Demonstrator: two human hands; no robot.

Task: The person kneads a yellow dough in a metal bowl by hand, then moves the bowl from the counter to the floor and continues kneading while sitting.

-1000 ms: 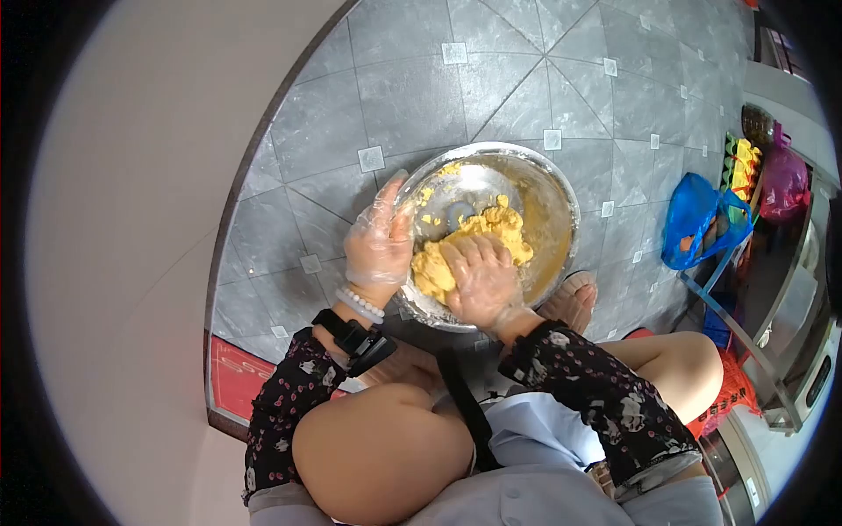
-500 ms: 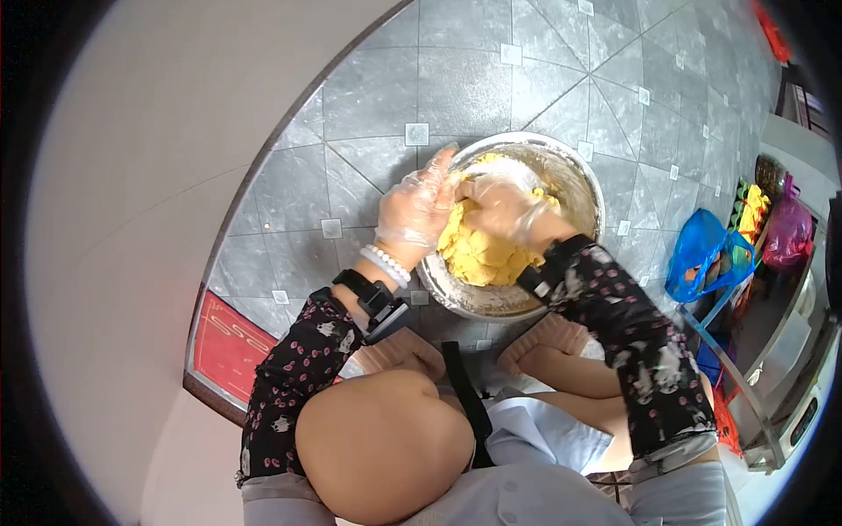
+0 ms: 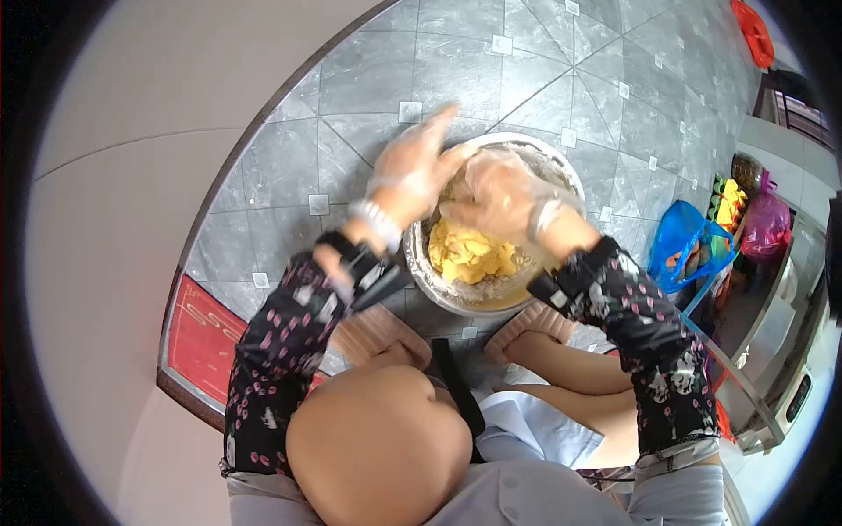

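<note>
A round metal bowl (image 3: 566,171) stands on the floor in front of me, its inner wall streaked with flour. Yellow dough (image 3: 474,254) lies in a rough lump in the near part of the bowl. My left hand (image 3: 410,171), in a clear plastic glove, is at the bowl's left rim with fingers stretched out and thumb apart. Over the far side of the bowl, above the dough, is my right hand (image 3: 502,195), gloved likewise. Motion smears its fingers, and I cannot tell whether they hold anything.
Grey tiles (image 3: 368,79) cover the floor. A red mat (image 3: 206,337) lies at the left. On the right, a blue plastic bag (image 3: 688,245) and a purple bag (image 3: 766,226) are by a metal-framed stand (image 3: 745,386). My slippered feet flank the bowl's near side.
Both hands have lifted off the dough; the left has spread its fingers and the right has come up and back across the bowl. More of the dough's top shows. The view has shifted slightly.
</note>
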